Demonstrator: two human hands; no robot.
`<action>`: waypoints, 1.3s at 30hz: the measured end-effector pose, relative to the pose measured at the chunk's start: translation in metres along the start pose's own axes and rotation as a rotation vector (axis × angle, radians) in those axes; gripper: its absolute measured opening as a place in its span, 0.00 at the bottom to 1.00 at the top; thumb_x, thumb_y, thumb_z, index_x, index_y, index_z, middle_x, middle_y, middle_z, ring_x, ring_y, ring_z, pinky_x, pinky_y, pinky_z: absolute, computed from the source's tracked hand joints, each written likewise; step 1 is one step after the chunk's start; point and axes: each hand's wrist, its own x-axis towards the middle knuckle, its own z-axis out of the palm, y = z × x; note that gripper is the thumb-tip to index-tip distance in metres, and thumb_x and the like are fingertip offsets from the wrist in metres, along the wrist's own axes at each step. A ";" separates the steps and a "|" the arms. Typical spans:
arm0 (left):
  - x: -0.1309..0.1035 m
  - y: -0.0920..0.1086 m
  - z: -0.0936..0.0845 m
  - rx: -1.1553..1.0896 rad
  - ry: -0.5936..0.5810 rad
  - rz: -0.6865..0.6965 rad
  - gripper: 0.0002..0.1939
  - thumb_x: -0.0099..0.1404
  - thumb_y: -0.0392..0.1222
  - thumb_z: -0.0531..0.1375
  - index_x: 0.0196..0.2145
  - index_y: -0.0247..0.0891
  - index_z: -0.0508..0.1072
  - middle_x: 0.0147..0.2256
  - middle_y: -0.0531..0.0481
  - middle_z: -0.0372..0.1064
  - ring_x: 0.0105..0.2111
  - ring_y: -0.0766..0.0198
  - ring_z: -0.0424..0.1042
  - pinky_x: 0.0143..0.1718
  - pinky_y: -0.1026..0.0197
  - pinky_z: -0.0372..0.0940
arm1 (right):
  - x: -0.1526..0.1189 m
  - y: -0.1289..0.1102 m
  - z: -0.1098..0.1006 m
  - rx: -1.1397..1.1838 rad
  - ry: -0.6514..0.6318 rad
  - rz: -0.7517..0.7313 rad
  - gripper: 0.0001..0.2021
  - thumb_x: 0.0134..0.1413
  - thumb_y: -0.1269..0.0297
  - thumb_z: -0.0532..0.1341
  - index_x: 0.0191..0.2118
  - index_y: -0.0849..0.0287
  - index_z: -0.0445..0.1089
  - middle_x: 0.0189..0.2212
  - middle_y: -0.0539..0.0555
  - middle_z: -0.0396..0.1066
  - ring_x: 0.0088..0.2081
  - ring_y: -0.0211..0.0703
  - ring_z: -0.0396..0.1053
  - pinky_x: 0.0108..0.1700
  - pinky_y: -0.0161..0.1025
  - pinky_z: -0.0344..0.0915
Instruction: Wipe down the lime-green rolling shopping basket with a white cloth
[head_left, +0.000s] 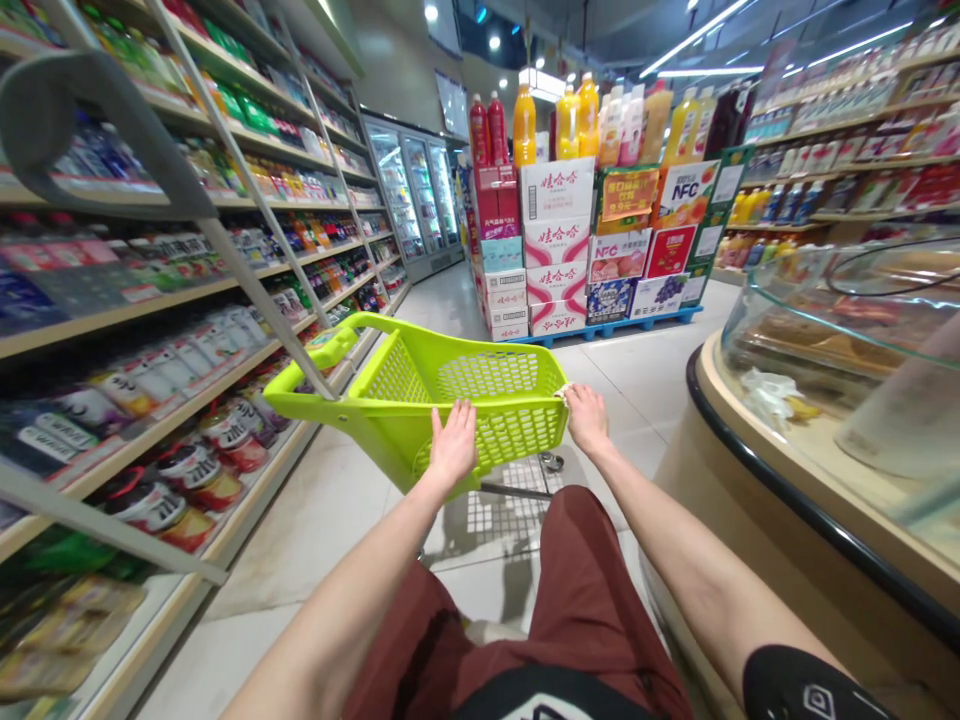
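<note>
A lime-green plastic shopping basket cart (495, 425) stands on the floor before me, its long handle reaching left. My left hand (454, 440) lies on the near side rim, fingers fairly straight and pointing forward, holding nothing visible. At the cart's right end, the fingers of my right hand (587, 415) are curled over the corner, pinching a small whitish thing (564, 393) against the rim; what it is cannot be made out. The basket's visible inside shows no goods. A small wheel (552, 461) and a dark bar show beneath.
Drink shelves (172, 330) with a slanted metal frame line the left side. Ahead, stacked drink cartons (556, 245) topped with bottles rest on a blue pallet (637, 322). A rounded counter with a black edge (780, 500) and clear cover stands close on the right. Fridges (420, 190) are farther back.
</note>
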 end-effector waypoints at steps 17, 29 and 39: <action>0.008 0.021 0.004 -0.073 -0.003 -0.005 0.33 0.53 0.33 0.46 0.57 0.27 0.50 0.60 0.40 0.42 0.61 0.55 0.40 0.58 0.40 0.31 | -0.012 -0.004 0.018 0.083 0.100 -0.094 0.23 0.51 0.78 0.48 0.53 0.60 0.60 0.55 0.57 0.58 0.57 0.50 0.51 0.54 0.49 0.50; -0.009 -0.019 -0.009 0.000 0.039 -0.104 0.33 0.53 0.35 0.47 0.57 0.26 0.50 0.60 0.39 0.43 0.61 0.54 0.39 0.58 0.39 0.31 | -0.008 -0.099 0.027 0.269 0.106 -0.406 0.26 0.45 0.81 0.48 0.53 0.61 0.60 0.56 0.56 0.56 0.58 0.46 0.49 0.54 0.45 0.51; -0.021 -0.042 -0.016 -0.020 0.065 -0.106 0.33 0.52 0.36 0.47 0.57 0.27 0.50 0.60 0.40 0.43 0.61 0.55 0.39 0.58 0.40 0.32 | 0.000 -0.081 0.019 0.217 0.094 -0.144 0.23 0.47 0.80 0.49 0.50 0.60 0.63 0.52 0.59 0.61 0.55 0.50 0.54 0.53 0.50 0.52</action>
